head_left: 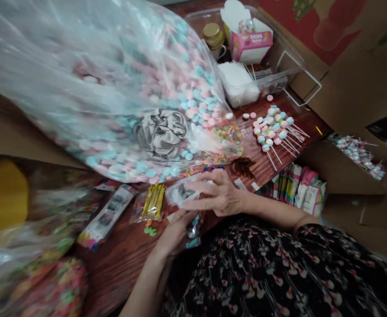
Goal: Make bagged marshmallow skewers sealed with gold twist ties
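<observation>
One huge clear bag of pastel sweets [114,101] hung over the wooden table [120,273]. At its near edge, your left hand [218,193], fingers half spread, pressed down on a small clear packet [182,192], while your curled right hand [175,233] held it from below.

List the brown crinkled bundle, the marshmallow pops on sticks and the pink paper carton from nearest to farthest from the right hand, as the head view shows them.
From the right hand:
1. Brown crinkled bundle: just beyond the fingers, on the wooden table.
2. Marshmallow pops on sticks: farther on, toward the image's right.
3. Pink paper carton: farthest, near the top of the view.
</observation>
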A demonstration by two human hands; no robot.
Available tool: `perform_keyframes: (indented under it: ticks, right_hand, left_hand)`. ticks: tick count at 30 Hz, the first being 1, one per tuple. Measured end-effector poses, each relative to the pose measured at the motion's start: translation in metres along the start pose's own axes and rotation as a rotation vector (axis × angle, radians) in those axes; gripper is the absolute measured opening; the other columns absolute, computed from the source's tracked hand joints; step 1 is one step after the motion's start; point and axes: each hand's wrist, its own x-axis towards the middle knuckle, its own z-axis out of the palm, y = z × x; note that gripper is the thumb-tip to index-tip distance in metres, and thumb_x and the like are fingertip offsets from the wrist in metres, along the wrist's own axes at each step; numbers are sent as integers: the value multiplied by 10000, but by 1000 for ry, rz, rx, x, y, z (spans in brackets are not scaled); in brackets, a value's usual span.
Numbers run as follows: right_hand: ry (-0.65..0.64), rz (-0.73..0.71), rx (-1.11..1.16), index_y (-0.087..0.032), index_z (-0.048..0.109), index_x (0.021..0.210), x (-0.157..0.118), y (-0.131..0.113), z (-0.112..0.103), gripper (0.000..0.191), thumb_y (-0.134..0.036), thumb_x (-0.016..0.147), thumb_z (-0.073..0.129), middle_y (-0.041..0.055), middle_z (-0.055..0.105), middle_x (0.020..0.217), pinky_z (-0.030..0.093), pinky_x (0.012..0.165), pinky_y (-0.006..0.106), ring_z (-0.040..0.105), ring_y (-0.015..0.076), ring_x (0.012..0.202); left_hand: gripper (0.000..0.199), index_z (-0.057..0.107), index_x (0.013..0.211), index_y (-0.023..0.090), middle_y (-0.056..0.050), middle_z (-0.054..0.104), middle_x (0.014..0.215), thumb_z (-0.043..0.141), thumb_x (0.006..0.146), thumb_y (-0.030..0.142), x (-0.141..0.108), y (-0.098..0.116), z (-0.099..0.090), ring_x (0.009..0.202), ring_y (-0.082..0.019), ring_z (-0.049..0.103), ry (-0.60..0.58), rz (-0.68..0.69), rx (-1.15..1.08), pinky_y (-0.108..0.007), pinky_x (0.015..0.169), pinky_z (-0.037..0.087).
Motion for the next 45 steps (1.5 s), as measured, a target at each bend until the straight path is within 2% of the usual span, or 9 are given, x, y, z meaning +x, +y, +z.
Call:
perform_keyframes:
  ticks: [3,8,15,20,28,33,37,40,45]
  right_hand:
    - [-105,-269,-93,-278,607,1187,-7,4,-17,275,-227,953,471,10,635,1240,272,1012,459,389,217,1317]
    - [-282,-263,-68,-234,647,930,-16,-1,-18,218,-217,960,431,-1,673,839,292,901,443,526,176,918]
    - [-386,306,-26,-181,648,780,-32,-12,-39,156,-240,878,542,27,679,788,268,745,371,494,182,847]
    - [-105,558,-322,-248,720,918,-76,40,-96,148,-221,900,576,28,680,958,235,769,365,457,191,929]
    - [-374,442,-442,-220,714,893,-99,89,-94,140,-257,902,579,51,652,942,242,798,374,432,224,973]
    - [-477,436,-531,-123,649,860,-93,84,-108,154,-87,857,500,117,658,902,297,786,384,493,237,906]
    - [-230,492,-253,-140,643,914,-83,57,-120,176,-114,909,469,99,683,882,391,767,340,562,204,856]
    - [6,435,75,-165,634,1041,-62,24,-100,181,-149,933,491,57,688,879,447,738,293,582,155,793]
    - [81,238,131,-156,660,1112,-29,-9,-41,305,-79,896,459,72,668,829,465,684,306,535,167,743]
  left_hand:
    - [335,584,643,159,2,538,577,744,714,444,-4,-2,-1,520,-106,449,-170,-54,26,-237,520,375]
    - [379,599,682,162,-18,521,616,641,797,521,-7,1,8,536,-116,428,-400,-99,281,-238,497,340]
    - [186,696,883,206,-67,637,791,541,875,307,2,-5,28,738,-193,567,14,740,1144,-320,729,463]
    - [199,691,774,193,-21,615,696,562,883,299,11,-6,33,650,-148,551,46,703,842,-254,631,448]
    - [299,778,878,176,-28,711,774,776,699,416,19,-18,50,668,-134,610,151,272,229,-237,630,490]
    - [393,773,912,164,-8,695,679,813,643,447,14,-22,42,543,-94,556,254,158,116,-206,534,449]
    - [304,771,838,167,1,676,648,777,683,428,16,-17,49,541,-86,531,278,219,194,-195,529,419]
    - [253,764,770,164,6,660,646,730,717,409,21,-10,62,585,-95,536,233,322,264,-205,583,433]
    - [250,753,821,153,-6,674,711,622,801,365,22,-1,66,654,-123,551,191,476,308,-238,656,461]
